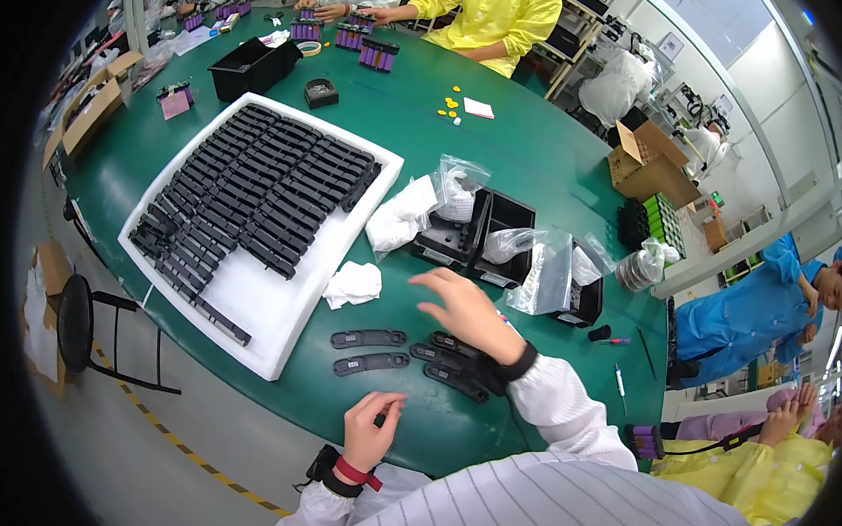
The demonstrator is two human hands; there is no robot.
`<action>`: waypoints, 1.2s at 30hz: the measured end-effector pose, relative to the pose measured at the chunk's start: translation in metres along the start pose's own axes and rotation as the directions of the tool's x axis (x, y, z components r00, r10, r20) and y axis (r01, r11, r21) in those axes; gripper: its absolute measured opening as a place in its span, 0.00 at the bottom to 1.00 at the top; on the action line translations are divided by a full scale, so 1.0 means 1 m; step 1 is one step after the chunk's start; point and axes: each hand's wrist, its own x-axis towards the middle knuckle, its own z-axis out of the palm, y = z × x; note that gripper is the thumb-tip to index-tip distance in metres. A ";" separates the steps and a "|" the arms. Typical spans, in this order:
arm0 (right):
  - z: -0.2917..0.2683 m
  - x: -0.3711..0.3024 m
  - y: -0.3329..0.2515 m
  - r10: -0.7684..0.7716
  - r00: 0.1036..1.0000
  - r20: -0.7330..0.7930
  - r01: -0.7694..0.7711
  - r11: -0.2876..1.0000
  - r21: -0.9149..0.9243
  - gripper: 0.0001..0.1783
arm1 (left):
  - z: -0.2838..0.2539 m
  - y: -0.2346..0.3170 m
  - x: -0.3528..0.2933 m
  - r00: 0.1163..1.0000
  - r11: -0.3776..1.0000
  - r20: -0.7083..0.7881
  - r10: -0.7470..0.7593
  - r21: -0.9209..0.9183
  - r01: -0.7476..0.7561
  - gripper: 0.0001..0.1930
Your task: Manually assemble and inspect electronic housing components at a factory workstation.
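My right hand [469,308] reaches over the table with thumb and fingers apart, nothing visible in it. Beneath its wrist lie several curved black plastic strips [451,366], partly overlapping. Two similar strips, an upper one [368,338] and a lower one [370,363], lie side by side to their left. My left hand [370,436] is at the table's near edge, fingers curled toward the thumb; nothing shows sticking out of it. Just beyond the two strips is a crumpled white cloth [353,284]. A white foam tray [261,338] at left carries rows of black strips.
Black bins [448,248] with clear plastic bags stand beyond my right hand. A screwdriver [615,342] and a white pen-like tool [620,383] lie at right. Farther back are a black box [252,69] and purple battery packs [377,55]. Co-workers stand around the table; a stool [75,321] is at left.
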 end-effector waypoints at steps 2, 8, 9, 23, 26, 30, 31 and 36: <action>-0.014 -0.027 -0.001 0.037 0.999 0.037 -0.034 0.997 -0.068 0.28 | -0.004 0.000 -0.001 1.000 1.000 -0.012 0.012 0.017 -0.012 0.06; -0.012 -0.108 -0.005 0.253 0.953 0.165 -0.199 0.937 -0.286 0.51 | -0.001 -0.009 0.000 0.976 0.996 -0.212 -0.053 -0.087 0.035 0.20; -0.008 -0.116 -0.007 0.207 0.970 0.125 -0.165 0.946 -0.279 0.52 | -0.006 -0.015 -0.001 0.986 1.000 -0.164 -0.008 0.000 0.008 0.29; 0.033 -0.137 -0.009 0.200 0.962 -0.184 -0.234 0.955 -0.183 0.47 | -0.025 -0.008 0.052 0.980 0.880 -0.192 0.044 0.472 0.053 0.35; 0.036 -0.138 -0.007 0.214 0.954 -0.209 -0.252 0.952 -0.173 0.47 | -0.021 -0.008 0.061 0.979 0.856 -0.201 0.025 0.510 0.084 0.33; 0.035 -0.142 -0.008 0.227 0.943 -0.243 -0.273 0.945 -0.177 0.46 | -0.019 -0.010 0.073 0.979 0.831 -0.197 0.049 0.552 0.070 0.34; 0.033 -0.145 -0.010 0.227 0.942 -0.248 -0.274 0.946 -0.172 0.46 | -0.020 -0.009 0.072 0.980 0.828 -0.194 0.053 0.558 0.066 0.34; 0.011 -0.174 -0.020 0.252 0.914 -0.319 -0.307 0.942 -0.135 0.44 | -0.032 0.024 0.060 0.989 0.902 -0.142 -0.047 0.420 0.103 0.35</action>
